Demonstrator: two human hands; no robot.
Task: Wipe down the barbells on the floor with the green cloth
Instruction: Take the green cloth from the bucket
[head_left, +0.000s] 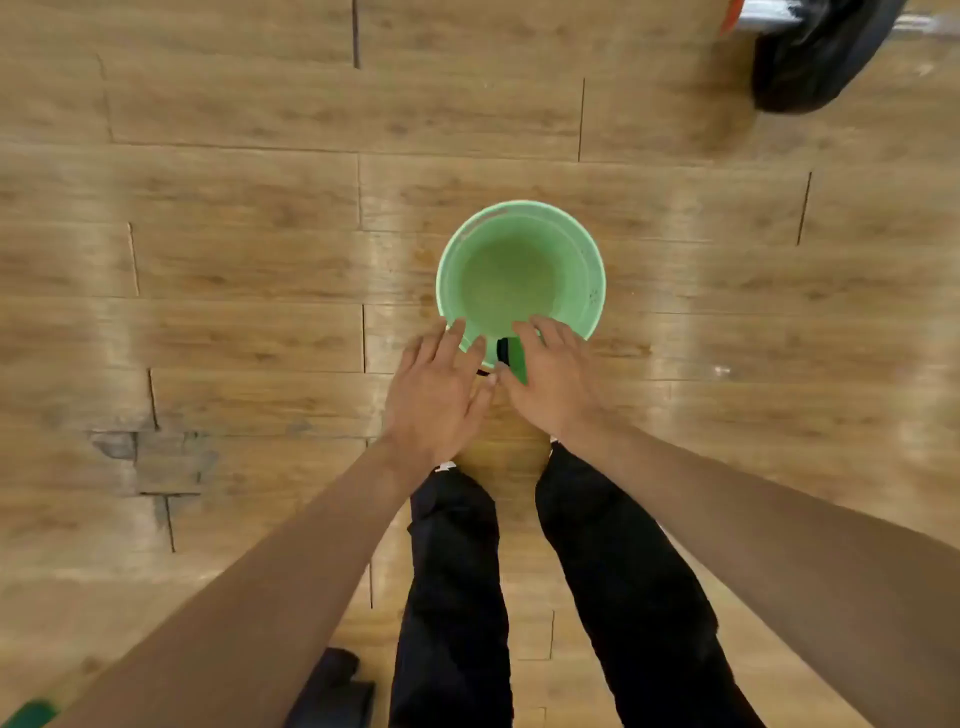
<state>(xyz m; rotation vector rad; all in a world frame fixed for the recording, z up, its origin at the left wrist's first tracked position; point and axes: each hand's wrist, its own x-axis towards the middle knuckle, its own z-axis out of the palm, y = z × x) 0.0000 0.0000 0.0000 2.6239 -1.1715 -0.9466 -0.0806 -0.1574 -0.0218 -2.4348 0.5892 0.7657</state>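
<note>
The green cloth (517, 361), dark green, shows as a small fold under my right hand (550, 379), held between thumb and fingers at the near rim of a light green bucket (597, 275). My left hand (441, 389) hovers beside it with fingers spread and straight, its tips over the same rim, holding nothing. A black weight plate (815, 57) on a chrome bar, part of a barbell, lies on the floor at the top right, far from both hands and cut off by the frame edge.
The bucket stands on a wooden plank floor (234, 260), just ahead of my legs in black trousers (452, 597). A dark object (332, 691) lies by my left leg. A green scrap (31, 714) shows at the bottom left corner.
</note>
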